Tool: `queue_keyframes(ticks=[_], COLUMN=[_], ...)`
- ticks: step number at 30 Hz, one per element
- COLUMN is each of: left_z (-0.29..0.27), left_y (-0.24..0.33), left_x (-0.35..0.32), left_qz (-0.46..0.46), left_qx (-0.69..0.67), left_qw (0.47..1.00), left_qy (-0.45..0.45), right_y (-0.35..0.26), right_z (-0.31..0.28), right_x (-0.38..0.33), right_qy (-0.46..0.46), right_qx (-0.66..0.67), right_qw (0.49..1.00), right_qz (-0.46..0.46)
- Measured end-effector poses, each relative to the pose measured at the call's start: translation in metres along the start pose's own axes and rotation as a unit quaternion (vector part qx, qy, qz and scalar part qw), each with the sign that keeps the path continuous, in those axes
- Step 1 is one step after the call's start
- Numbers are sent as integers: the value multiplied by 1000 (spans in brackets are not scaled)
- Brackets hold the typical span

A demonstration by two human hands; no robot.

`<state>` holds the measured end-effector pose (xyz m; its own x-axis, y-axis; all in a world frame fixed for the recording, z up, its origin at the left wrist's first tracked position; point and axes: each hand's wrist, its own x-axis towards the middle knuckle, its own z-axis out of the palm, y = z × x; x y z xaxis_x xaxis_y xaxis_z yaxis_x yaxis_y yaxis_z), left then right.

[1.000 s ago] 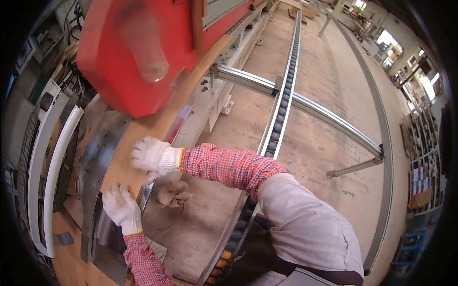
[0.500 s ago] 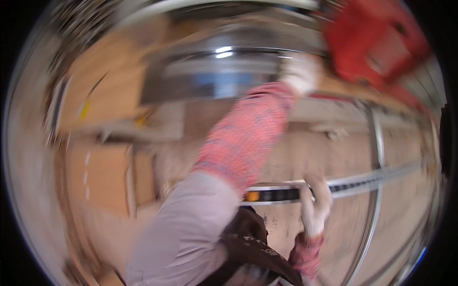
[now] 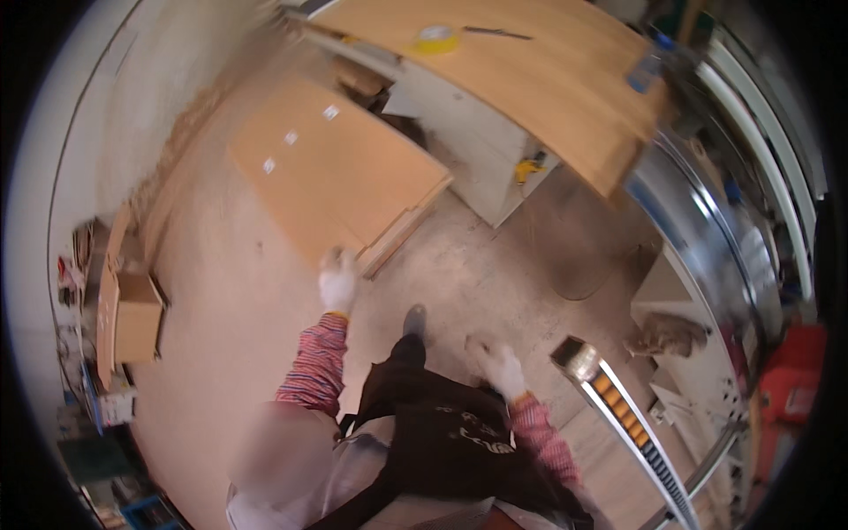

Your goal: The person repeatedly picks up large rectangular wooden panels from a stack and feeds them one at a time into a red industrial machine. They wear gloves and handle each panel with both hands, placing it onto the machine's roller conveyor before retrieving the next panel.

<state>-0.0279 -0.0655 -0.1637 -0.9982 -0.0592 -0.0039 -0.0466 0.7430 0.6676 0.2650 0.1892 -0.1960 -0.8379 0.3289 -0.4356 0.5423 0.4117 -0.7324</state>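
My left hand (image 3: 337,284), in a white glove, hangs over the floor by the near corner of a stack of flat brown boards (image 3: 340,168). It appears apart from the boards, its fingers loosely bent and slightly blurred, with nothing visible in them. To the right of my dark apron (image 3: 442,424), my right hand (image 3: 496,366) is also gloved and empty, its fingers loosely apart. Nearest to it stands the end of a metal roller rail (image 3: 579,360) with orange and black rollers, and the hand does not touch it.
A brown worktop (image 3: 530,75) ahead bears a yellow tape roll (image 3: 436,39), a dark thin tool (image 3: 497,33) and a plastic bottle (image 3: 649,66). A yellow tool (image 3: 529,168) hangs below. Right are a metal machine (image 3: 698,199) and red casing (image 3: 793,375); left, an open carton (image 3: 137,318).
My view has swung left, away from the machine. My left hand has come back from the machine's edge, and my right hand has come off the roller rail.
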Motion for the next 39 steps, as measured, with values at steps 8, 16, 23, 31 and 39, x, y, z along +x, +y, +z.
queue_keyframes(ticks=[8,16,23,31,39], left_z=[-23,0,-6,-21,-57], left_y=[-149,-143,-188,-217,-127], left_x=[38,65,34,13,116], left_qz=[-391,-425,-377,-291,-254], left_qx=[-169,-269,-374,-375,-654], left_qw=[903,839,810,841,707], left_qy=[-63,-208,-249,-261,-88], right_y=[-149,-202,-193,-123,-204], right_z=[108,217,224,196,-13], right_x=[204,235,208,127,2], right_qy=[-120,-145,-154,-170,-62], right_qx=[107,477,584,420,407], right_qw=[987,823,757,871,910], right_qz=[-19,271,250,188,48])
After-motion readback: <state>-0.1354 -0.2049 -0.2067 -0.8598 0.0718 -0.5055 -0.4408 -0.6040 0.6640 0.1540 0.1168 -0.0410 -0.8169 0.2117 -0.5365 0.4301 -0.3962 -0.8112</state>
